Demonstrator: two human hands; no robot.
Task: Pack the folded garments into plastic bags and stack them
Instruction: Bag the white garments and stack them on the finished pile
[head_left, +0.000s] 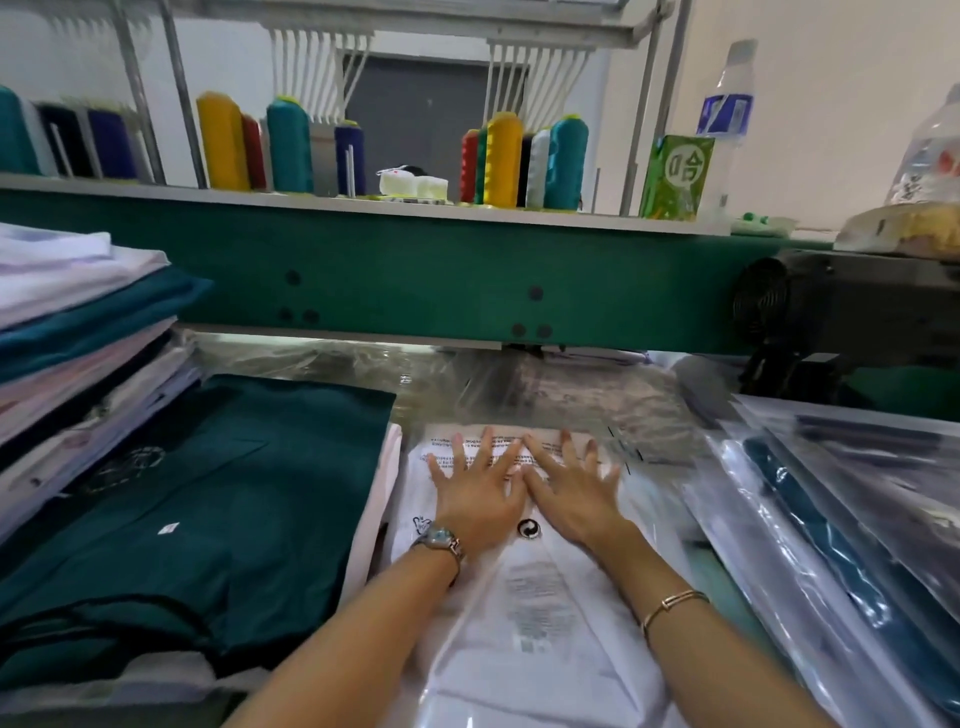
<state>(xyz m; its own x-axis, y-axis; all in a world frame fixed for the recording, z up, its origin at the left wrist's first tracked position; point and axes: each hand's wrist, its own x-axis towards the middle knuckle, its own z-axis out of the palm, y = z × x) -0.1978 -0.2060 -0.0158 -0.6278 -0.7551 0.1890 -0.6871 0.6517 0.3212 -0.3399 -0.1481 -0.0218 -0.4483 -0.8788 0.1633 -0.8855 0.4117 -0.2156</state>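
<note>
Glossy clear plastic bag sheathes flat white garment; left hand, right hand pressing, fingers splayed.

Two hands: left hand, right hand. One wristwatch, one bracelet. One bagged white garment, one unbagged teal garment beside it. Two yellow thread cones, two plastic bottles, one green carton. Stacked garments at left: count unclear.

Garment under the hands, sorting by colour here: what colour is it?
The garment is white; head view.
</note>
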